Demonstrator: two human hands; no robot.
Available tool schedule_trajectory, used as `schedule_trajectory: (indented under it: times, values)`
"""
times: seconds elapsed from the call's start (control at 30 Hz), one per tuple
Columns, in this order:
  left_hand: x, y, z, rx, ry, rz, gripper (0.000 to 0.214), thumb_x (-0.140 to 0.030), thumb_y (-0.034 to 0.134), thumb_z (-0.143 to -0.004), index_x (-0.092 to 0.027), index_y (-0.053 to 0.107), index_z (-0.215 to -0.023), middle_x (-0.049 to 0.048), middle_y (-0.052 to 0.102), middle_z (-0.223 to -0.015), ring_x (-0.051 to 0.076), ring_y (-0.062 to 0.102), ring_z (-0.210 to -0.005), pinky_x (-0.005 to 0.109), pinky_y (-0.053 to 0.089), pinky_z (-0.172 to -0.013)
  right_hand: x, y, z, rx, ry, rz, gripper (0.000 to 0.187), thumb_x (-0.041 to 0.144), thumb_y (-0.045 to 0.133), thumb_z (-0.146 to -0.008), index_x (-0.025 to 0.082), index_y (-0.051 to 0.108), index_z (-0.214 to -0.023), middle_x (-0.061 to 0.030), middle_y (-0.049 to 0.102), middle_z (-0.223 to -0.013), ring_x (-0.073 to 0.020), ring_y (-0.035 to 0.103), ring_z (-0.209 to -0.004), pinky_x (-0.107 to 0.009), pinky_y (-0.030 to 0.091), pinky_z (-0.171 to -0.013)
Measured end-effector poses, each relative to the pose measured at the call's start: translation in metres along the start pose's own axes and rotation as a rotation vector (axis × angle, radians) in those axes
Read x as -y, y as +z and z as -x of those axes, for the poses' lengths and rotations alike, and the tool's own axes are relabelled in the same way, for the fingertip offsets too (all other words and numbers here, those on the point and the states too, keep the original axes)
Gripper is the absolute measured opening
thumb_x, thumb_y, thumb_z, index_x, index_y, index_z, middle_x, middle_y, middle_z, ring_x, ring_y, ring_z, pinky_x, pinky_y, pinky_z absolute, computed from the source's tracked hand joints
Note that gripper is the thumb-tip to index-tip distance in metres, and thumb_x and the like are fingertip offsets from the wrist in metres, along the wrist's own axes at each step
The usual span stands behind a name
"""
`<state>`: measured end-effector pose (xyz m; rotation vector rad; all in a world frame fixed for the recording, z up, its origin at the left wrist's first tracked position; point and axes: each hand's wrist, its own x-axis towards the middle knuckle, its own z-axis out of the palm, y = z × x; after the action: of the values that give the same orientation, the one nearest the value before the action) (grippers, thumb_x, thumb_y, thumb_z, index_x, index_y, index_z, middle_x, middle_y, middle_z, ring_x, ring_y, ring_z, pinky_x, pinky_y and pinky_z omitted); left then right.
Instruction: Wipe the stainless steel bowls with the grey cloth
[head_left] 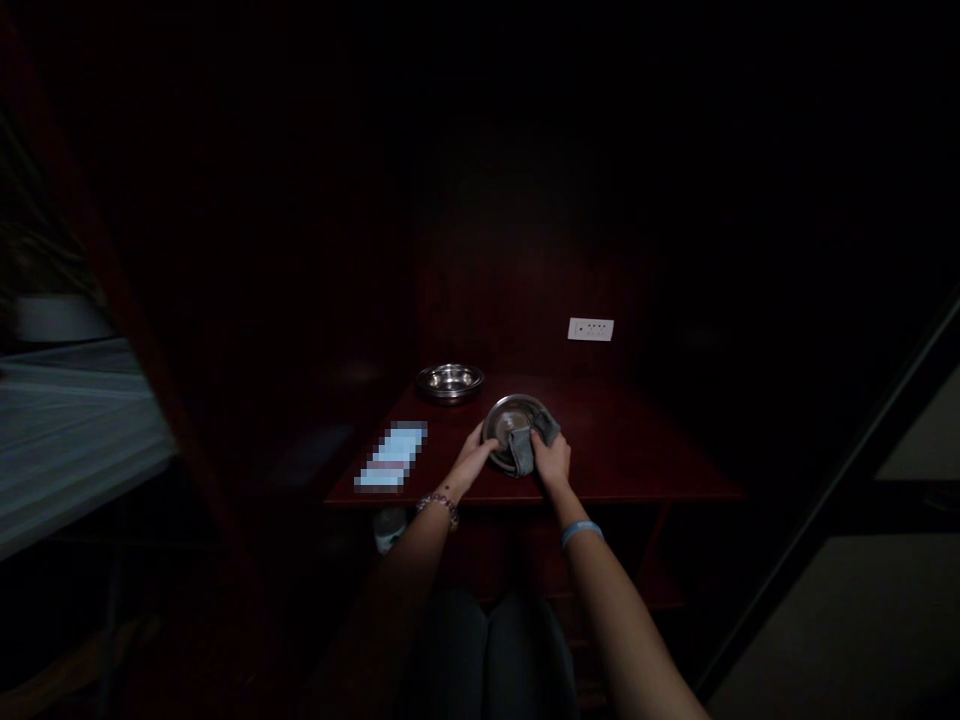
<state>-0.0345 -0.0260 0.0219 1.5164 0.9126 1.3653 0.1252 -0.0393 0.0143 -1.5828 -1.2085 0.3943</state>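
round silver metal bowl (511, 418), tipped so its inside faces the person, is held up at the front half of the dark red wooden tabletop (637, 450), near the middle of the front edge; i can't tell from here whether its base touches the wood. the bare left hand (472, 462), a beaded bracelet (439, 505) at its wrist, has its fingers partly curled about the bowl's left rim, thumb over the inner side. the bare right hand (553, 460), a light blue wristband (581, 531) below it, has its fingers bent closed on a folded grey cloth (522, 452), which lies against the bowl's inside and over its right rim. a second shiny metal bowl (450, 394) sits upright by the back left corner. toward the front left corner shows a pale blue oblong patch (392, 456), too blocky to make out. above the back edge, right of centre, a white rectangular socket plate (591, 329) is fixed to the red panel.
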Motion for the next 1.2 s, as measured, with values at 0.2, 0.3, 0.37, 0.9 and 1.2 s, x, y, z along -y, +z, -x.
schedule_trajectory:
  times: [0.2, 0.3, 0.37, 0.9, 1.2]
  values:
    - [-0.002, -0.003, 0.002, 0.010, -0.005, -0.027, 0.044, -0.022, 0.052, -0.067, -0.012, 0.062, -0.108, 0.0057, 0.070, -0.102, 0.021, 0.061, -0.098, 0.034, 0.046, -0.093, -0.002, 0.000, 0.000, 0.007, -0.016, 0.001, 0.035, 0.034, 0.056, -0.084, 0.020, 0.066, -0.114, -0.0074, 0.069, -0.111, -0.0196, 0.064, -0.105, -0.026, 0.047, -0.090]
    - [-0.002, -0.002, 0.003, 0.020, -0.006, -0.015, 0.043, -0.023, 0.052, -0.069, -0.013, 0.062, -0.110, 0.0066, 0.069, -0.107, 0.022, 0.060, -0.103, 0.034, 0.045, -0.096, -0.002, 0.000, 0.000, 0.007, -0.012, 0.010, 0.035, 0.034, 0.056, -0.083, 0.020, 0.066, -0.114, -0.0075, 0.069, -0.110, -0.0200, 0.064, -0.104, -0.026, 0.048, -0.090]
    - [0.000, -0.001, 0.003, 0.023, -0.008, -0.013, 0.042, -0.024, 0.052, -0.072, -0.013, 0.062, -0.111, 0.0072, 0.068, -0.112, 0.022, 0.060, -0.107, 0.034, 0.043, -0.099, -0.001, 0.000, 0.000, -0.003, -0.014, 0.013, 0.036, 0.034, 0.055, -0.084, 0.019, 0.065, -0.115, -0.0079, 0.069, -0.110, -0.0199, 0.064, -0.104, -0.026, 0.048, -0.089]
    - [0.013, 0.005, 0.001, -0.017, 0.072, -0.162, 0.034, -0.025, 0.064, -0.071, -0.012, 0.064, -0.103, 0.0123, 0.069, -0.110, 0.023, 0.064, -0.103, 0.038, 0.045, -0.099, -0.004, 0.004, -0.002, 0.003, 0.018, 0.024, 0.038, 0.037, 0.055, -0.084, 0.019, 0.064, -0.116, -0.0095, 0.069, -0.109, -0.0197, 0.065, -0.102, -0.027, 0.050, -0.086]
    - [0.014, 0.004, 0.000, -0.075, -0.004, -0.158, 0.033, -0.015, 0.061, -0.069, -0.013, 0.064, -0.102, 0.0108, 0.071, -0.106, 0.023, 0.065, -0.102, 0.039, 0.046, -0.098, -0.005, 0.003, -0.001, 0.006, 0.036, 0.075, 0.040, 0.041, 0.055, -0.084, 0.020, 0.064, -0.116, -0.0084, 0.069, -0.109, -0.0207, 0.065, -0.100, -0.028, 0.050, -0.086]
